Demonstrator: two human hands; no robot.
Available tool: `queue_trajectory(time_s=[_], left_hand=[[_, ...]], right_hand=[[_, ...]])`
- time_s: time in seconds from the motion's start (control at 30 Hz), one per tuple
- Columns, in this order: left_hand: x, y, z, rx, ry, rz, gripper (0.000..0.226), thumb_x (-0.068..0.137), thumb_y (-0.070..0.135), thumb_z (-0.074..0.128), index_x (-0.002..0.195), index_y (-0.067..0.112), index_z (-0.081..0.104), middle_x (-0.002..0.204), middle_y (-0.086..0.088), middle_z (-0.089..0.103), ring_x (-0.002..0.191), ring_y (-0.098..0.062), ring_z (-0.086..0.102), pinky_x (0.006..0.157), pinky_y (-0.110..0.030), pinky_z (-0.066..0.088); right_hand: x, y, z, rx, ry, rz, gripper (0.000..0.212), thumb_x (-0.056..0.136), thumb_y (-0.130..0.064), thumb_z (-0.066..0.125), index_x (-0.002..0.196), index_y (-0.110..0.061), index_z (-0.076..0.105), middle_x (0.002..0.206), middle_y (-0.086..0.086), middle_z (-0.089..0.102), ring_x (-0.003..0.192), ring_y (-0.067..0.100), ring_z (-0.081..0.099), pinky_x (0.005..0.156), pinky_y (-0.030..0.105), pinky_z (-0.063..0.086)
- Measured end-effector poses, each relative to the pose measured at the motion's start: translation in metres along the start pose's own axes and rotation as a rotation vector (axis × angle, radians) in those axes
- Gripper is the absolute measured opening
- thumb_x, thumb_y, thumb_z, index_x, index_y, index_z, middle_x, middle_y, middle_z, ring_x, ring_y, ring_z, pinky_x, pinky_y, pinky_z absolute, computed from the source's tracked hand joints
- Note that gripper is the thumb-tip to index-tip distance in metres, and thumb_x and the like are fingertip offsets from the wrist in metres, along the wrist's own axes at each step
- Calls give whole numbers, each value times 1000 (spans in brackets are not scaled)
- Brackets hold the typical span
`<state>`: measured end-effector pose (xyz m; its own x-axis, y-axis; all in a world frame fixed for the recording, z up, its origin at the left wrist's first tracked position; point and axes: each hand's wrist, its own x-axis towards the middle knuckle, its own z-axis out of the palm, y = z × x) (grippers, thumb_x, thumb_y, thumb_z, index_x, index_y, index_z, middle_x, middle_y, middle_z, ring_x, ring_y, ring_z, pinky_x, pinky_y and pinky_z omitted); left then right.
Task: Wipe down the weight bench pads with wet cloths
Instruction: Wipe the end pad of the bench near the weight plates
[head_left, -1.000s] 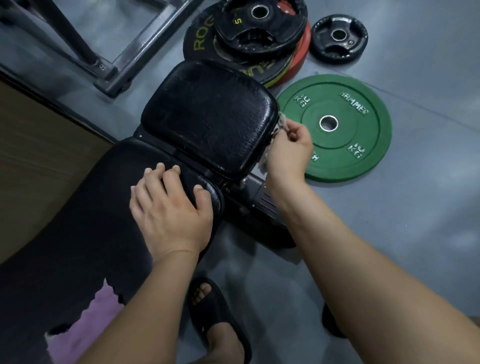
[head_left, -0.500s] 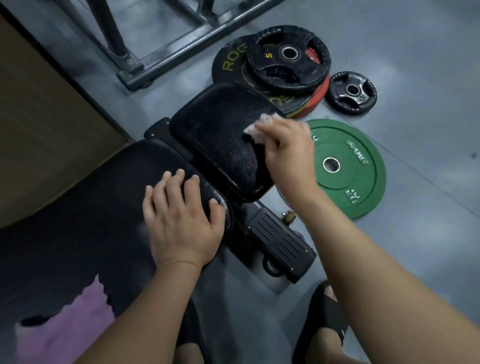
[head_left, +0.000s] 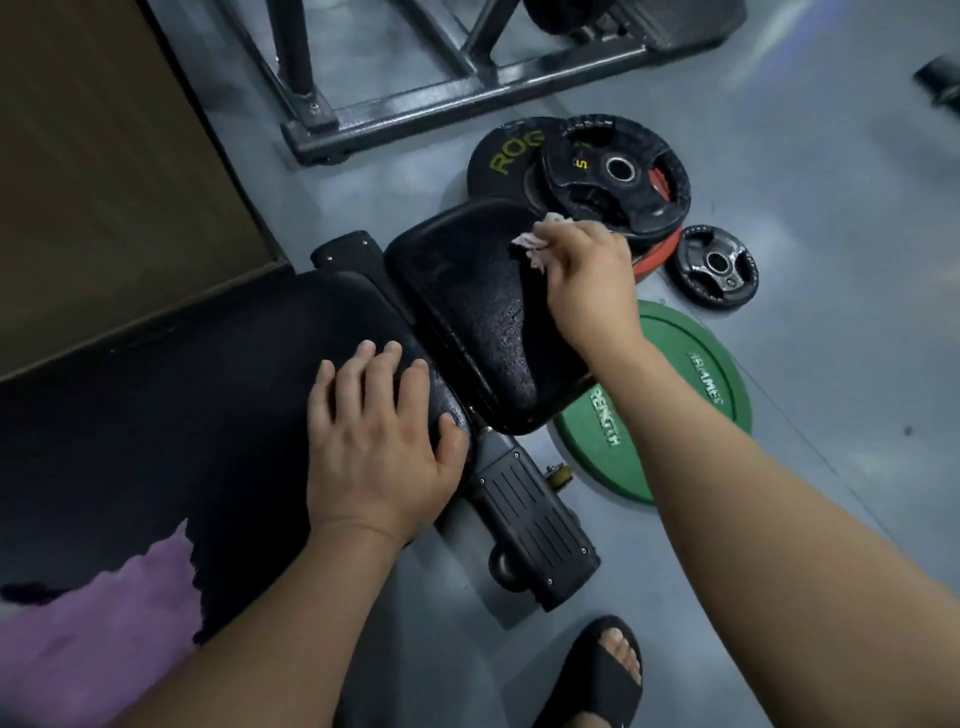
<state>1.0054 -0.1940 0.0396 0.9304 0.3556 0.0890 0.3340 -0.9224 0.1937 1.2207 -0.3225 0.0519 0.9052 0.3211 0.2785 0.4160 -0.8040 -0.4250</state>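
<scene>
The black weight bench has a small seat pad (head_left: 467, 312) tilted up and a long back pad (head_left: 182, 405) stretching to the left. My right hand (head_left: 587, 280) grips a crumpled pale cloth (head_left: 540, 247) and presses it on the far end of the seat pad. The pad's surface looks wet and speckled. My left hand (head_left: 374, 441) lies flat with spread fingers on the near corner of the back pad. A purple cloth (head_left: 104, 618) lies on the back pad at the lower left.
Weight plates lie on the grey floor beside the seat: a green plate (head_left: 691, 395), a black stack (head_left: 613, 176) over a red one, and a small black plate (head_left: 714, 267). A steel rack base (head_left: 467, 104) stands beyond. A wooden platform (head_left: 104, 182) is left. My sandalled foot (head_left: 602, 675) is below.
My right hand moved with the cloth from the seat pad's right edge onto its top and toward its far end. My left hand stayed on the back pad. The view shifted back.
</scene>
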Motion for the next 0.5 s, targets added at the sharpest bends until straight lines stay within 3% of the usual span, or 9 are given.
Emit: queue_trajectory(time_s=[0.1, 0.23, 0.3, 0.43, 0.5], left_hand=[[0, -1, 0, -10, 3, -5, 53, 91, 44, 45, 131, 12, 59, 147, -15, 51, 144, -34, 37, 122, -57, 21], [0, -1, -1, -14, -12, -6, 53, 91, 45, 47, 131, 12, 59, 147, -15, 51, 144, -34, 37, 122, -57, 20], [0, -2, -2, -15, -19, -3, 53, 91, 44, 48, 132, 13, 59, 148, -15, 51, 144, -34, 37, 121, -57, 21], [0, -1, -3, -37, -4, -1, 54, 90, 44, 49, 132, 11, 60, 147, -16, 52, 143, -35, 39, 120, -59, 22], [0, -1, -2, -47, 4, -1, 54, 90, 43, 51, 132, 11, 60, 147, -16, 53, 143, -36, 40, 120, -59, 23]], right_hand=[[-18, -34, 13, 66, -59, -134, 38, 90, -13, 47, 116, -15, 75, 124, 8, 68, 119, 34, 58, 105, 34, 42], [-50, -45, 4, 120, -269, -454, 33, 94, -4, 56, 122, -15, 72, 129, 5, 65, 122, 28, 56, 106, 34, 43], [-24, -31, 1, 62, -270, -436, 36, 93, -8, 56, 125, -17, 72, 132, 5, 64, 125, 29, 56, 109, 33, 42], [24, -20, 7, 38, -166, -148, 39, 92, -2, 53, 125, -13, 72, 133, 9, 64, 130, 28, 56, 113, 37, 42], [21, -40, 18, 79, -243, -264, 44, 90, 1, 51, 127, -13, 69, 136, 7, 62, 135, 25, 53, 115, 36, 40]])
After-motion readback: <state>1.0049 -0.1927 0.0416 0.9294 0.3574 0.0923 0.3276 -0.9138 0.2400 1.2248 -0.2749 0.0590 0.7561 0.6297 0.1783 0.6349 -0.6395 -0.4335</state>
